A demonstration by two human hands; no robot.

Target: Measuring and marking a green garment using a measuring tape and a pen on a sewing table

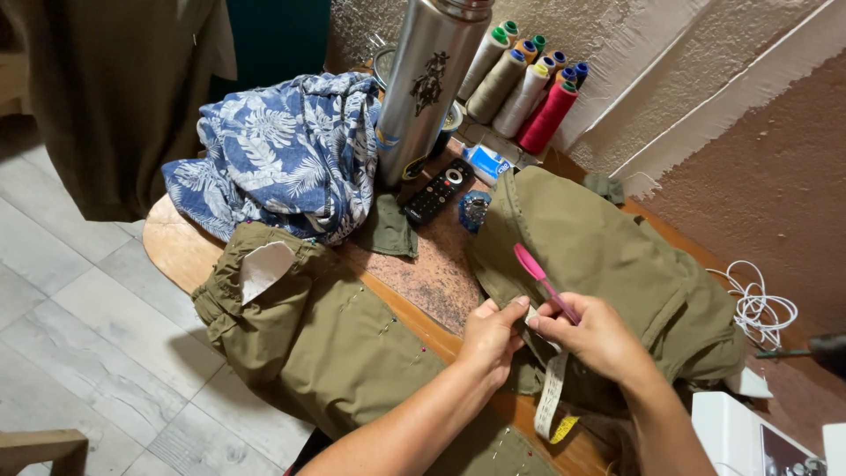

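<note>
Head camera is looking down on a wooden worktop (172,242). At the left, I am seeing a blue floral shirt (278,154) lying above olive trousers (326,330) that are hanging over the edge. A steel flask (429,84) is standing near the thread cones (524,88). My left hand (489,335) is pinching olive fabric (608,260) with closed fingers; my right hand (595,335) is gripping a pink seam ripper (542,278) just beside it, over a dangling tape measure (551,401).
</note>
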